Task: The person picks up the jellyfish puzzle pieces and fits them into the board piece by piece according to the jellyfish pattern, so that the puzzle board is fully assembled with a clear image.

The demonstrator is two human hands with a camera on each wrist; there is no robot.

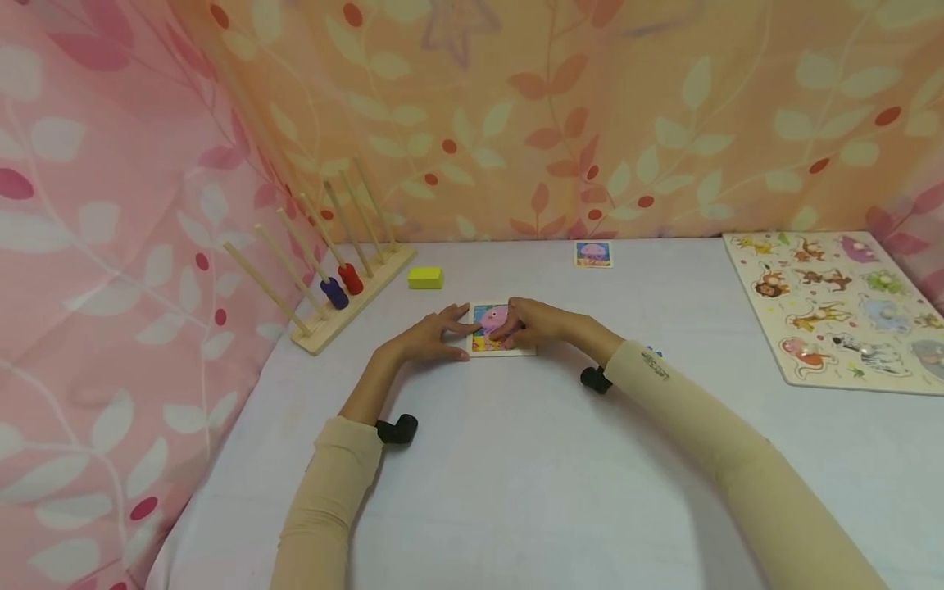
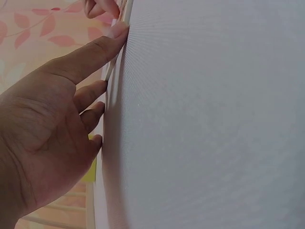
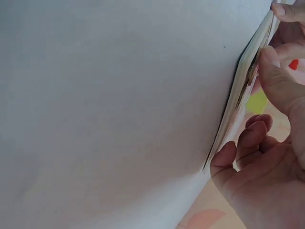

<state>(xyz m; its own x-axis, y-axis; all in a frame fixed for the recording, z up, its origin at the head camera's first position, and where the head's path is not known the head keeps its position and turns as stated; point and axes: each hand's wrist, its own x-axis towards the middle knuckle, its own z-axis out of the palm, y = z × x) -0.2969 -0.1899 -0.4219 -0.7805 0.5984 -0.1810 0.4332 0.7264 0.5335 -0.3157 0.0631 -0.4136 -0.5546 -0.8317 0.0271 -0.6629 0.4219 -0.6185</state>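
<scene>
A small square picture puzzle [image 1: 487, 344] with a white border lies flat on the table, showing a pink octopus on blue and yellow. My left hand [image 1: 428, 338] is at its left side, thumb at the near corner and a finger reaching onto the picture. In the left wrist view the left fingers [image 2: 97, 88] look fairly straight along the edge. My right hand [image 1: 542, 321] covers the puzzle's right part. Its thumb [image 3: 274, 71] presses on the picture, with the other fingers bent near the border. I cannot tell whether a loose piece is between them.
A wooden peg rack [image 1: 369, 283] with blue beads [image 1: 334, 293] and red beads [image 1: 350, 279] stands at the left. Beyond the hands are a yellow block [image 1: 425, 279] and a small jellyfish picture [image 1: 593, 254]. An animal knob puzzle board [image 1: 833, 315] lies at the right. Patterned curtains border the table.
</scene>
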